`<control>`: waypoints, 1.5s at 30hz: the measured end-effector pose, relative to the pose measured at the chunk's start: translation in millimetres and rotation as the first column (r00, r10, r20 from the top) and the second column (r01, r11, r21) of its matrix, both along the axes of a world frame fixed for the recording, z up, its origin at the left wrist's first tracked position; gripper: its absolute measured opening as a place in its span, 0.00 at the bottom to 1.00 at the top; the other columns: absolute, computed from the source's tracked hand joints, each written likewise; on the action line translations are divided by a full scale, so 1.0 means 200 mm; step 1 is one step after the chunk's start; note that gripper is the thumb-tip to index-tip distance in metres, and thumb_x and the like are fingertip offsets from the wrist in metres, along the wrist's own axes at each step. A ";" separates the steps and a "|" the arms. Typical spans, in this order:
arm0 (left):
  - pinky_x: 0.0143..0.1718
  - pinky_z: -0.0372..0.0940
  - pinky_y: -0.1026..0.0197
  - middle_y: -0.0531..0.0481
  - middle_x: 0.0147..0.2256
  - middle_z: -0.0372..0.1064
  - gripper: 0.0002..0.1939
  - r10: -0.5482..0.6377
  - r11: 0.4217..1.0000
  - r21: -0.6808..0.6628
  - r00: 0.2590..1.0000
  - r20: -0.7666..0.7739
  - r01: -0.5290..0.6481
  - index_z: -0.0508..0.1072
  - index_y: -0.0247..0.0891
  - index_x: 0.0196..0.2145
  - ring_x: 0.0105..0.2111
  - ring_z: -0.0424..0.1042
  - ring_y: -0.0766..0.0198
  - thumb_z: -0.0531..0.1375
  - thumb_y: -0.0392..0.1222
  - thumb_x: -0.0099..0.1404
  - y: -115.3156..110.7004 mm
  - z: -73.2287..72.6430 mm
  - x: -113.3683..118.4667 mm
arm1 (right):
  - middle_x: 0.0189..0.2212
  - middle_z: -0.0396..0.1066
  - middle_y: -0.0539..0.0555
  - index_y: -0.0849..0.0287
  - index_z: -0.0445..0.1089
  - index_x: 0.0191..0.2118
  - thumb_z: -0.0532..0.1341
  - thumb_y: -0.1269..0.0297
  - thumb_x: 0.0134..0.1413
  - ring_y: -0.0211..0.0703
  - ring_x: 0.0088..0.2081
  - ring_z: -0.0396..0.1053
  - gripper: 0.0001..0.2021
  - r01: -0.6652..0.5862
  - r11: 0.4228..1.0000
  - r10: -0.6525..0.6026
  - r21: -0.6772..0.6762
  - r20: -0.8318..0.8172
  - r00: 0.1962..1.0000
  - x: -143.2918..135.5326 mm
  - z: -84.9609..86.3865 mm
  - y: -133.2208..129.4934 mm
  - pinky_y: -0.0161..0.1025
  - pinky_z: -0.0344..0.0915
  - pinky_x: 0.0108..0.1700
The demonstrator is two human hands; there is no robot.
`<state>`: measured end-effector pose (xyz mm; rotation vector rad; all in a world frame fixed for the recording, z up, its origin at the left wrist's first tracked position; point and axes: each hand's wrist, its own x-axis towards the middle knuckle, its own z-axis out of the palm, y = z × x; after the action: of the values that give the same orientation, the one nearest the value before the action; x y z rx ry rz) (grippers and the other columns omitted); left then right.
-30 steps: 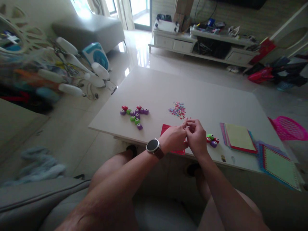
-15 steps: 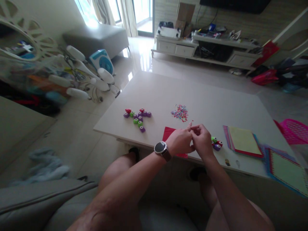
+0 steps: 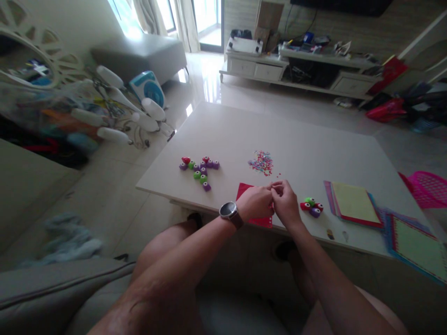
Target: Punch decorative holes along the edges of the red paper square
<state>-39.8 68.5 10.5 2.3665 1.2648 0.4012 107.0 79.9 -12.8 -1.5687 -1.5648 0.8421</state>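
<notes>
My left hand (image 3: 255,201), with a round watch (image 3: 228,210) on its wrist, is closed above a red sheet (image 3: 260,222) at the table's near edge. Fingertips pinched, my right hand (image 3: 284,201) meets it over the sheet's right side. Whatever sits between the fingers is too small or hidden to make out. Just beyond the hands lies a heap of tiny multicoloured pieces (image 3: 261,163), a few of them loose nearby. A small cluster of red, green and purple eye-like pieces (image 3: 312,206) rests right of my right hand.
More eye-like pieces (image 3: 200,172) lie on the left of the white table (image 3: 226,125). Stacked coloured sheets (image 3: 354,202) and further sheets (image 3: 415,246) are at the right. Two small objects (image 3: 330,234) lie by the near edge. A pink basket (image 3: 428,188) stands beyond the right side.
Both hands have shifted a little left, still together over the red sheet. More of the eye-like cluster on the right now shows. Another loose piece is visible near the heap.
</notes>
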 end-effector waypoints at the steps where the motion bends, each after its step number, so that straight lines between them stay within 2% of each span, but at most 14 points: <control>1: 0.40 0.75 0.55 0.36 0.49 0.82 0.12 -0.005 1.000 -0.012 1.000 0.021 0.005 0.85 0.35 0.41 0.39 0.83 0.51 0.62 0.38 0.65 0.01 -0.01 -0.02 | 0.34 0.79 0.58 0.53 0.68 0.40 0.60 0.53 0.56 0.54 0.35 0.77 0.11 -0.020 1.000 0.020 0.004 0.009 1.000 0.00 -0.01 0.00 0.48 0.71 0.39; 4: 0.44 0.74 0.57 0.42 0.47 0.83 0.15 0.070 0.996 -0.062 0.997 0.044 -0.067 0.85 0.40 0.46 0.43 0.82 0.54 0.61 0.36 0.66 0.05 -0.03 -0.13 | 0.37 0.79 0.59 0.54 0.69 0.42 0.59 0.55 0.57 0.53 0.37 0.77 0.11 -0.105 0.993 0.101 0.049 0.072 0.992 0.02 -0.02 -0.01 0.49 0.72 0.41; 7: 0.51 0.72 0.56 0.43 0.48 0.83 0.22 0.280 0.954 -0.101 0.959 -0.054 -0.284 0.82 0.40 0.56 0.49 0.80 0.53 0.60 0.34 0.66 0.07 -0.03 -0.27 | 0.39 0.78 0.58 0.55 0.69 0.42 0.60 0.59 0.57 0.52 0.39 0.77 0.09 -0.195 0.973 0.170 0.124 0.187 0.968 0.04 -0.04 -0.02 0.49 0.72 0.44; 9: 0.56 0.70 0.54 0.41 0.53 0.80 0.23 0.393 0.911 -0.072 0.907 -0.151 -0.406 0.80 0.38 0.58 0.55 0.76 0.51 0.59 0.33 0.67 0.07 -0.02 -0.38 | 0.39 0.77 0.58 0.55 0.70 0.42 0.59 0.61 0.58 0.52 0.40 0.76 0.08 -0.236 0.958 0.193 0.161 0.243 0.951 0.05 -0.05 -0.03 0.49 0.72 0.45; 12: 0.55 0.70 0.46 0.36 0.57 0.75 0.23 0.512 0.830 -0.029 0.783 -0.352 -0.556 0.80 0.38 0.57 0.58 0.71 0.42 0.60 0.34 0.66 0.04 -0.01 -0.53 | 0.39 0.75 0.58 0.55 0.71 0.41 0.59 0.63 0.59 0.51 0.40 0.75 0.06 -0.271 0.947 0.219 0.172 0.269 0.938 0.06 -0.05 -0.03 0.49 0.72 0.46; 15: 0.54 0.69 0.42 0.32 0.58 0.72 0.23 0.506 0.796 -0.087 0.738 -0.447 -0.598 0.80 0.38 0.57 0.59 0.69 0.35 0.61 0.35 0.65 0.02 -0.02 -0.64 | 0.39 0.74 0.57 0.55 0.70 0.39 0.58 0.65 0.59 0.51 0.41 0.75 0.05 -0.293 0.940 0.235 0.177 0.287 0.929 0.07 -0.03 -0.02 0.49 0.72 0.46; 19: 0.62 0.63 0.41 0.33 0.56 0.74 0.26 0.446 0.845 -0.114 0.806 -0.388 -0.523 0.80 0.38 0.57 0.58 0.70 0.38 0.61 0.32 0.61 0.03 -0.06 -0.71 | 0.38 0.74 0.57 0.54 0.70 0.38 0.59 0.67 0.58 0.51 0.41 0.74 0.04 -0.281 0.940 0.216 0.194 0.299 0.930 0.09 -0.01 -0.01 0.48 0.71 0.46; 25: 0.57 0.65 0.49 0.34 0.56 0.75 0.30 0.399 0.856 -0.150 0.816 -0.418 -0.495 0.79 0.34 0.60 0.53 0.74 0.44 0.55 0.25 0.62 0.03 -0.07 -0.67 | 0.39 0.75 0.58 0.54 0.70 0.36 0.60 0.68 0.57 0.51 0.41 0.73 0.03 -0.284 0.937 0.218 0.205 0.292 0.931 0.11 0.00 0.00 0.48 0.71 0.47; 29: 0.55 0.68 0.56 0.38 0.49 0.79 0.26 0.332 0.885 -0.186 0.858 -0.392 -0.427 0.80 0.34 0.54 0.51 0.76 0.51 0.55 0.24 0.62 0.03 -0.07 -0.64 | 0.37 0.74 0.57 0.54 0.69 0.35 0.59 0.70 0.57 0.51 0.41 0.73 0.04 -0.305 0.927 0.229 0.218 0.314 0.921 0.12 0.00 0.00 0.48 0.69 0.47; 32: 0.55 0.69 0.56 0.40 0.44 0.81 0.23 0.347 0.893 -0.162 0.871 -0.347 -0.420 0.81 0.34 0.50 0.51 0.77 0.52 0.56 0.23 0.61 0.04 -0.11 -0.62 | 0.37 0.74 0.57 0.54 0.70 0.34 0.59 0.70 0.57 0.50 0.40 0.72 0.04 -0.316 0.923 0.236 0.219 0.328 0.915 0.12 0.00 0.00 0.48 0.69 0.48; 35: 0.51 0.71 0.55 0.43 0.41 0.81 0.20 0.414 0.876 -0.170 0.885 -0.212 -0.451 0.81 0.36 0.47 0.46 0.79 0.53 0.60 0.24 0.61 0.06 -0.14 -0.59 | 0.36 0.74 0.56 0.54 0.70 0.34 0.60 0.71 0.57 0.50 0.40 0.73 0.04 -0.308 0.930 0.231 0.199 0.337 0.913 0.12 0.01 0.00 0.47 0.69 0.48; 38: 0.42 0.72 0.59 0.46 0.37 0.81 0.15 0.467 0.834 -0.336 0.884 0.009 -0.438 0.80 0.37 0.44 0.38 0.79 0.59 0.64 0.26 0.61 0.09 -0.13 -0.51 | 0.35 0.75 0.55 0.55 0.71 0.35 0.61 0.71 0.57 0.49 0.39 0.74 0.04 -0.330 0.933 0.272 0.144 0.320 0.908 0.11 0.01 0.00 0.47 0.70 0.47; 42: 0.34 0.70 0.63 0.46 0.35 0.81 0.13 0.521 0.770 -0.575 0.793 0.315 -0.277 0.77 0.35 0.43 0.33 0.78 0.63 0.69 0.29 0.60 0.10 -0.10 -0.36 | 0.43 0.79 0.57 0.55 0.76 0.45 0.66 0.69 0.57 0.49 0.43 0.77 0.10 -0.434 0.898 0.409 0.073 0.231 0.883 0.07 0.00 -0.02 0.46 0.72 0.49; 45: 0.34 0.70 0.64 0.46 0.35 0.81 0.15 0.538 0.744 -0.655 0.697 0.474 -0.129 0.75 0.34 0.44 0.32 0.78 0.64 0.69 0.27 0.60 0.10 -0.10 -0.23 | 0.49 0.80 0.58 0.54 0.76 0.53 0.66 0.69 0.59 0.49 0.46 0.78 0.16 -0.499 0.865 0.486 0.055 0.156 0.860 0.05 -0.01 -0.04 0.46 0.72 0.52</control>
<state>-86.2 88.3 -9.3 1.2706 1.2473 0.7466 116.7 72.1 -13.9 -1.1861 -2.1267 0.9258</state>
